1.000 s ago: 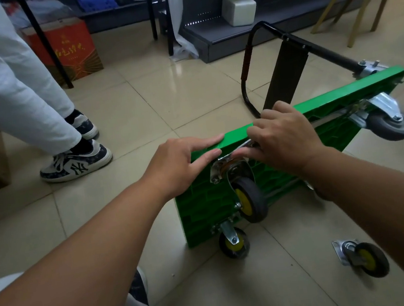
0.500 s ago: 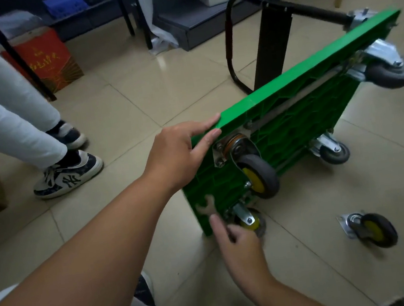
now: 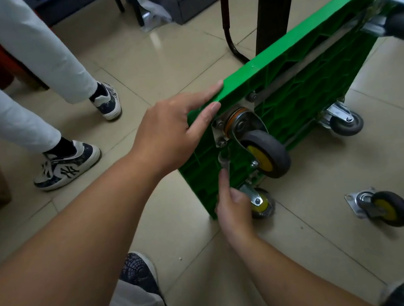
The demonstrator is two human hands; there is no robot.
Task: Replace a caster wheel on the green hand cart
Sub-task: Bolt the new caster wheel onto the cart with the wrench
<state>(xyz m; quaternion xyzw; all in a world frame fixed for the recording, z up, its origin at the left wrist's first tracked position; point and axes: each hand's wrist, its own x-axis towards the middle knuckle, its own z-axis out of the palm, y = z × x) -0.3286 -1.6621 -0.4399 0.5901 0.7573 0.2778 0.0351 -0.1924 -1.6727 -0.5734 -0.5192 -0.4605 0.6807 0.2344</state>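
Head view: the green hand cart point(image 3: 303, 88) stands tipped on its long edge on the floor, underside towards the camera. The left hand point(image 3: 174, 128) lies on the cart's near top corner with straight fingers, steadying it without gripping it. Below that corner, the right hand point(image 3: 234, 210) pinches a small wrench point(image 3: 224, 161), index finger laid along it. The wrench head sits by the lower bolts of the mounted caster point(image 3: 265, 154).

A hard pull on the wrench could probably tip the cart or slide it on the smooth tile, since only a flat palm restrains it. The wrench might slip off and drive the knuckles into the ribs. The swivel fork could swing onto the fingers. A loose caster point(image 3: 382, 206) lies right of the cart, easy to tread on.
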